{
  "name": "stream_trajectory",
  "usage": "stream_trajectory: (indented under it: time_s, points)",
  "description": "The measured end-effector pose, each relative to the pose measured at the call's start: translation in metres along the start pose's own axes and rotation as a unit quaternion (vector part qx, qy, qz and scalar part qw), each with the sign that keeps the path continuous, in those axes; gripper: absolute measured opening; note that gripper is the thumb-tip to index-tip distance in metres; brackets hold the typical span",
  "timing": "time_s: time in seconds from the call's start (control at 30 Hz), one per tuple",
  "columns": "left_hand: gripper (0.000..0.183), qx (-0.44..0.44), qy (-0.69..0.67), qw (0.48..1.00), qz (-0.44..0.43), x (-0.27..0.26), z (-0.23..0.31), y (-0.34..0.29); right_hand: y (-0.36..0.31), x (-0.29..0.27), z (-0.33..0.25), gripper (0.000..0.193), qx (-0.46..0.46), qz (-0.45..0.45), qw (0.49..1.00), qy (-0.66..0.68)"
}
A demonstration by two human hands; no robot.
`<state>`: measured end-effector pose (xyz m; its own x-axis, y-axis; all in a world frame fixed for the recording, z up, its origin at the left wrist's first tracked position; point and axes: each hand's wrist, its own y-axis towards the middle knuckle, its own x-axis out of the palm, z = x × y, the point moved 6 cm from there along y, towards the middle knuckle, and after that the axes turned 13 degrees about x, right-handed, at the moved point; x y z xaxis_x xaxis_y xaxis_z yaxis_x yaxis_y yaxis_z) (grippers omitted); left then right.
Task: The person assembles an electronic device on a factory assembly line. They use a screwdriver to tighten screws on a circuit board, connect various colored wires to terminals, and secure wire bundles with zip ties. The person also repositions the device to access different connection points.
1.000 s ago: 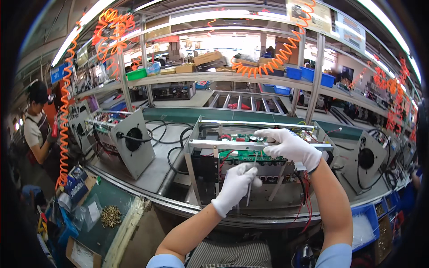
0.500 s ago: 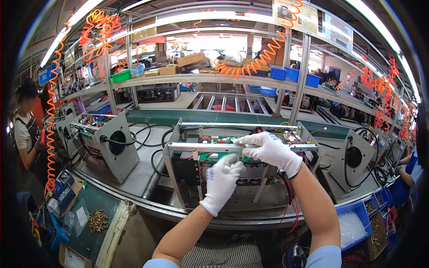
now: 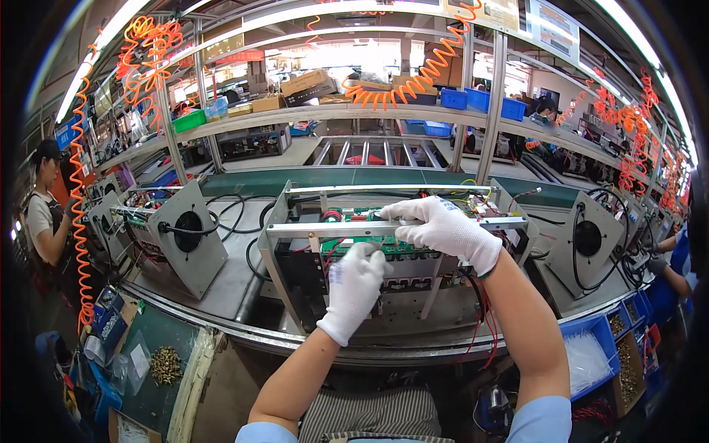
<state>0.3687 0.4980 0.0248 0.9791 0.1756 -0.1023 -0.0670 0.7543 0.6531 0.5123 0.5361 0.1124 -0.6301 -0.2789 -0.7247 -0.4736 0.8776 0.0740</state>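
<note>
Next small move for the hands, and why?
Probably steady the white-gloved left hand before the green circuit board: its fingers are blurred and any grip is unclear. The white-gloved right hand lies over the silver metal rail, fingers near the board, so precision there seems to matter.

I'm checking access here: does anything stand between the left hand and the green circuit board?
Nothing visible separates the left hand from the near part of the green circuit board; the silver front rail crosses in front of its far part.
</note>
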Motion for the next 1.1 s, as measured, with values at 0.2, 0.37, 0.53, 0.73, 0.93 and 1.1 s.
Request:
stream_trajectory:
  time_s: [0.2, 0.37, 0.53, 0.73, 0.93, 1.1]
  points:
    - [0.018, -0.141, -0.241, 0.96, -0.017, 0.016, -0.01, 0.003, 0.004, -0.002, 0.006, 0.043, 0.018, -0.038, 0.999, 0.026]
    - [0.018, -0.144, -0.289, 0.946, -0.02, 0.017, -0.01, 0.007, 0.008, 0.0, 0.005, 0.041, 0.047, -0.051, 0.998, 0.013]
    - [0.017, -0.141, -0.266, 0.953, -0.027, 0.019, -0.005, 0.007, 0.003, 0.001, -0.002, 0.038, 0.031, -0.059, 0.996, 0.052]
    - [0.021, -0.044, -0.177, 0.983, 0.024, 0.003, 0.023, 0.002, -0.005, -0.002, -0.004, 0.035, 0.011, -0.014, 1.0, 0.022]
    - [0.021, -0.073, -0.197, 0.975, -0.067, -0.002, 0.048, 0.023, -0.002, -0.003, 0.007, 0.036, 0.01, 0.001, 1.0, -0.001]
    - [0.021, -0.009, -0.115, 0.993, -0.017, -0.003, 0.025, 0.02, -0.005, -0.002, -0.002, 0.035, 0.024, 0.003, 1.0, -0.012]
